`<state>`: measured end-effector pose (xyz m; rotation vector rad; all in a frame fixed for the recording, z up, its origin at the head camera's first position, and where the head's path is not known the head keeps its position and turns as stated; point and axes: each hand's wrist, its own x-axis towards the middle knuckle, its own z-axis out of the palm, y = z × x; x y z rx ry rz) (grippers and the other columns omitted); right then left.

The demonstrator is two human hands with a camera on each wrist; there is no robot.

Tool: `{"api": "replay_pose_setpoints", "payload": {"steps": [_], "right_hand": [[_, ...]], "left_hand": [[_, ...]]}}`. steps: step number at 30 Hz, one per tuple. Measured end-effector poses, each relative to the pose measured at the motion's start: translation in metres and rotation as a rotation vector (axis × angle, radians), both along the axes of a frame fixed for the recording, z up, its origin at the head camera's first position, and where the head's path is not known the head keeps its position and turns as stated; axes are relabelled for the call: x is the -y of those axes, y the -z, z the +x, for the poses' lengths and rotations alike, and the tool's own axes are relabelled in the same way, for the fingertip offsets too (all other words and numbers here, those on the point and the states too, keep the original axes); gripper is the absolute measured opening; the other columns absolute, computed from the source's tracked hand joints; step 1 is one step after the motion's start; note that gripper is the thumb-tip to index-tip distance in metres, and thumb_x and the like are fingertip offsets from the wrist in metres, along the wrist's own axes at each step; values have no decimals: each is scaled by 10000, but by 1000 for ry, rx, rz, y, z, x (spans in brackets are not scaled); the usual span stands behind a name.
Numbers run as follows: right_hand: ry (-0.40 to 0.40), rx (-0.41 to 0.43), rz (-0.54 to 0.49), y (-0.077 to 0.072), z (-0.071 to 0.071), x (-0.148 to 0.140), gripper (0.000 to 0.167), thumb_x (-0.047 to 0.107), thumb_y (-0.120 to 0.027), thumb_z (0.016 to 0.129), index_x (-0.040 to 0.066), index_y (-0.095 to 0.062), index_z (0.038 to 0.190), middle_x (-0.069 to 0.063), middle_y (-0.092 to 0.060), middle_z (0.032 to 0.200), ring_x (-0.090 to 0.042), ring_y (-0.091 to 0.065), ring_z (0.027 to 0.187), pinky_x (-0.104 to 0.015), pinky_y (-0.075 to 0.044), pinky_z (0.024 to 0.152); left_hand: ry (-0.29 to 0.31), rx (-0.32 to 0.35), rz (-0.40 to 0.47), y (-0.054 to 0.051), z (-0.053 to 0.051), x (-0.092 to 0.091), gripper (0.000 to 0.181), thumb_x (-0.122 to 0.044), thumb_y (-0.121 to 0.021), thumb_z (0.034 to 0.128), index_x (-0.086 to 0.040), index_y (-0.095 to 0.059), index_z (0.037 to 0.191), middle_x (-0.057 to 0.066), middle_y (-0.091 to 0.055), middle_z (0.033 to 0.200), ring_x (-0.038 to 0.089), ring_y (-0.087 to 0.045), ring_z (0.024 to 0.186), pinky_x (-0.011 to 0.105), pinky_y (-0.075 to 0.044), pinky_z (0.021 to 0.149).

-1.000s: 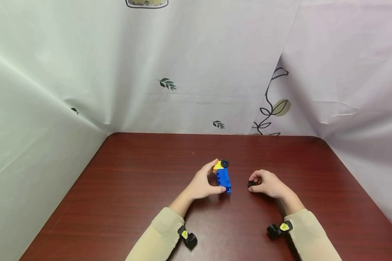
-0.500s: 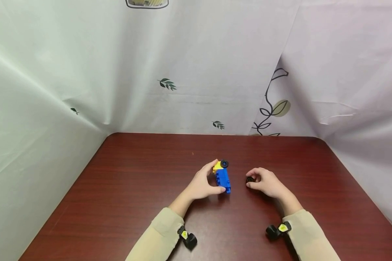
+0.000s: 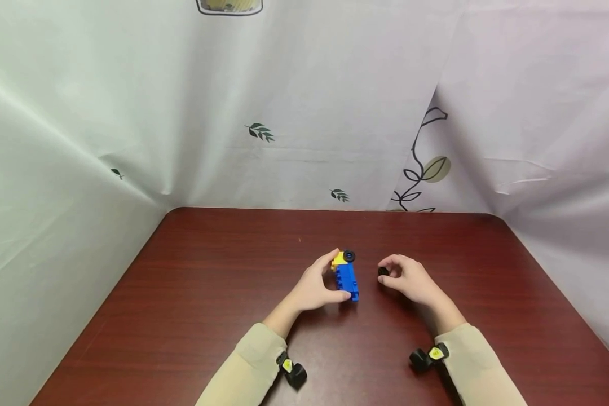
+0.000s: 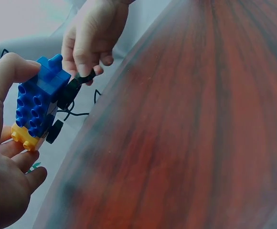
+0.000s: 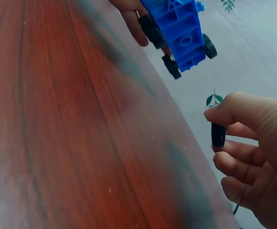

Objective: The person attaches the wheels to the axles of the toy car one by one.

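My left hand [image 3: 312, 287] grips a toy car [image 3: 346, 278] of blue and yellow building bricks, thumb at one end and fingers at the other. The car is held on its end, with the yellow part away from me. Its ribbed blue underside [image 5: 181, 36] and black wheels on both sides show in the right wrist view. To the right, apart from the car, my right hand [image 3: 412, 280] pinches a loose black wheel [image 5: 218, 134] between thumb and fingers. From the left wrist, the studded blue side [image 4: 33, 107] is visible.
A dark red-brown wooden table [image 3: 223, 270] lies under both hands. Pale cloth [image 3: 304, 101] with printed leaves hangs behind it and along the sides. A small black camera is strapped to each wrist.
My right hand has moved slightly left and away from me, bringing the pinched wheel nearer the toy car. My left hand and the car have stayed nearly still.
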<state>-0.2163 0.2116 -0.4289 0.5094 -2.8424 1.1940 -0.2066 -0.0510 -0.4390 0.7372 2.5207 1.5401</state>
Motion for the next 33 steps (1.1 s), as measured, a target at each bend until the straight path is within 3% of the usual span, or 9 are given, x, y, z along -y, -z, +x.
{"api": "replay_pose_setpoints", "payload": {"steps": [6,13,22,27,33], "right_hand": [[4,34,-25,-6,-2,8,299,205,-725,816,73,-641,1070,-25,-592,832,-165,-528,757,-248,-457,608],[21,9,-85,-11,-1,16,292,221,-732,813,90,-612,1045,-40,-588,792,-164,-530,693,-252,-460,578],[17,-42,-187,-10,3,25,275,197,-744,811,109,-579,1012,-30,-613,829,-139,-546,696,-232,-478,585],[-20,-91,-231,-12,6,28,264,193,-725,833,90,-632,1058,-27,-631,865,-119,-551,724,-232,-488,619],[-39,-57,-286,-14,10,33,206,214,-750,809,156,-625,962,-22,-631,847,-144,-550,675,-248,-491,570]], "left_hand": [[4,-5,5,1,0,-1,915,-317,-774,749,-57,-286,1479,84,-347,1511,269,-423,1337,447,-379,1079],[7,0,18,2,-1,-2,909,-307,-779,747,-74,-293,1479,84,-353,1508,261,-427,1334,433,-377,1083],[3,-44,7,2,0,2,912,-308,-771,749,-35,-288,1472,107,-354,1504,281,-429,1329,448,-394,1066],[-23,-23,3,-1,0,3,915,-334,-763,753,-61,-281,1481,81,-340,1516,278,-415,1340,452,-388,1072],[-58,-7,-2,-3,-1,4,916,-356,-756,754,-90,-276,1488,70,-337,1518,284,-412,1342,464,-385,1072]]}}
